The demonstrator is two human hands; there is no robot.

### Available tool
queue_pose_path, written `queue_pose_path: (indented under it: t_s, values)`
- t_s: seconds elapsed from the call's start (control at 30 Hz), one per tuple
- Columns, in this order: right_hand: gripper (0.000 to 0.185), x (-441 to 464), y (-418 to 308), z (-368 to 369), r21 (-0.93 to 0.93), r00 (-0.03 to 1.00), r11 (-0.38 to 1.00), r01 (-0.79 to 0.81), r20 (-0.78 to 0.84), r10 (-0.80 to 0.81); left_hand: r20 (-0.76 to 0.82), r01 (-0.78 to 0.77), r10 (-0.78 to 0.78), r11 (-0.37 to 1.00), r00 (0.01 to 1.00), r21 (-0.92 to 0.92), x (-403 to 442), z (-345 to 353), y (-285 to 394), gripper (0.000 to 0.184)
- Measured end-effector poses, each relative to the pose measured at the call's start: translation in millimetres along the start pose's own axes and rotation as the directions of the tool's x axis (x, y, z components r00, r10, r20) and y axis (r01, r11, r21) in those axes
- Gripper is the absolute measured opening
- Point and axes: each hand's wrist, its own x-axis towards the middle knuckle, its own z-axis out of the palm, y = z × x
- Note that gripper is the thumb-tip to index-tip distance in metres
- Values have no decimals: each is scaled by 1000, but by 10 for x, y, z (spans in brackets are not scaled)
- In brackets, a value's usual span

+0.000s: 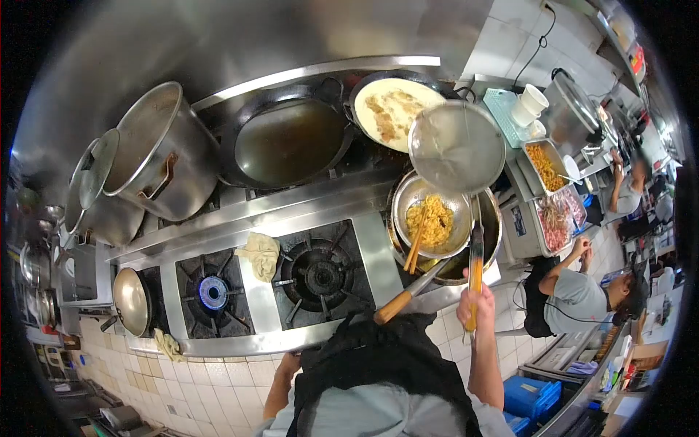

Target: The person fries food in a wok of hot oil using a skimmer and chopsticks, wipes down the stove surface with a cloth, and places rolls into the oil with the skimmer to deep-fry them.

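My right hand [477,307] is wrapped round the wooden handle of a large round skimmer [457,148]. The skimmer's mesh head is over the front edge of a wok with foaming pale oil [387,109]. Just left of the handle, a metal strainer [399,211] holds yellow fried food [434,222] and wooden chopsticks [416,244]. It rests over a dark-rimmed pot [495,226], its own wooden handle [393,307] pointing at my apron. My left hand [290,362] hangs low by the stove's front edge, its fingers mostly hidden.
A wok of dark oil [287,146] and a tall pot [160,146] stand at the back. One burner [213,293] has a blue flame. A cloth [260,256] lies between burners. Food trays [545,166] are right. A co-worker [579,300] and another person [626,191] stand beyond.
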Motion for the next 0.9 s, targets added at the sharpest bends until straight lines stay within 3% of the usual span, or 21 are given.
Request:
queue_pose_path:
  t_s: [0.07, 0.1, 0.17, 0.2, 0.27, 0.3, 0.37, 0.4, 0.47, 0.5, 0.57, 0.63, 0.67, 0.7, 0.73, 0.77, 0.83, 0.87, 0.9]
  values:
    - [51, -203, 150, -215, 43, 999, 998, -43, -8, 44, -16, 194, -194, 980, 981, 35, -259, 18, 564, 50]
    - [52, -322, 232, -315, 125, 997, 989, -81, 0, 82, -18, 195, -195, 980, 981, 39, -235, 11, 487, 50]
    - [53, -539, 378, -444, 211, 993, 970, -120, 9, 121, 48, 52, -55, 997, 997, 65, -147, -22, 206, 33]
    - [53, -629, 433, -473, 220, 988, 964, -150, -12, 156, 48, 54, -57, 996, 997, 69, -113, -37, 165, 33]
    - [56, -756, 499, -521, 158, 977, 965, -211, 6, 213, 57, 134, -138, 988, 989, 72, -52, -68, 101, 53]
    - [56, -807, 546, -572, 160, 977, 964, -211, 6, 212, 56, 134, -139, 988, 989, 74, -21, -82, 47, 53]
    - [57, -895, 649, -689, 137, 946, 937, -322, 0, 325, 65, -8, -7, 974, 998, 228, 53, -109, -117, 53]
    - [56, -911, 660, -699, 143, 939, 928, -343, 22, 344, 62, -8, -6, 974, 998, 224, 104, -124, -222, 53]
    - [56, -914, 672, -686, 145, 936, 925, -351, 22, 352, 153, -150, 106, 938, 983, 312, 219, -170, -534, 53]
    - [56, -911, 675, -674, 151, 933, 921, -358, 19, 359, 217, -125, 55, 938, 975, 324, 496, -232, -1094, 53]
    - [56, -856, 680, -685, 94, 945, 942, -321, 89, 314, 177, -163, 113, 939, 978, 302, 490, -192, -1094, 52]
    - [60, -799, 683, -706, 16, 954, 957, -288, 95, 285, 49, 106, -109, 993, 993, 49, 169, -85, -440, 48]
    - [60, -770, 685, -694, 4, 948, 954, -301, 106, 299, 23, 65, -72, 975, 997, 213, 215, -69, -467, 47]
    - [64, -749, 693, -667, 31, 951, 952, -305, 53, 303, 6, 27, -32, 927, 999, 374, 314, -63, -566, 46]
    - [68, -732, 700, -652, 59, 952, 950, -306, -2, 307, 110, -96, 52, 894, 993, 437, 323, -85, -637, 45]
    - [68, -706, 711, -662, 50, 949, 948, -315, 5, 315, 104, -89, 49, 900, 993, 426, 321, -44, -712, 45]
    - [65, -625, 770, -706, 102, 944, 945, -311, -83, 320, -13, 2, 1, 970, 1000, 243, 69, 28, -194, 45]
    - [65, -583, 809, -738, 94, 942, 943, -321, -74, 328, 27, -156, 159, 894, 987, 421, 255, 8, -515, 44]
    - [62, -537, 854, -791, 182, 903, 919, -349, -196, 382, 13, -146, 154, 901, 988, 409, 379, 54, -816, 44]
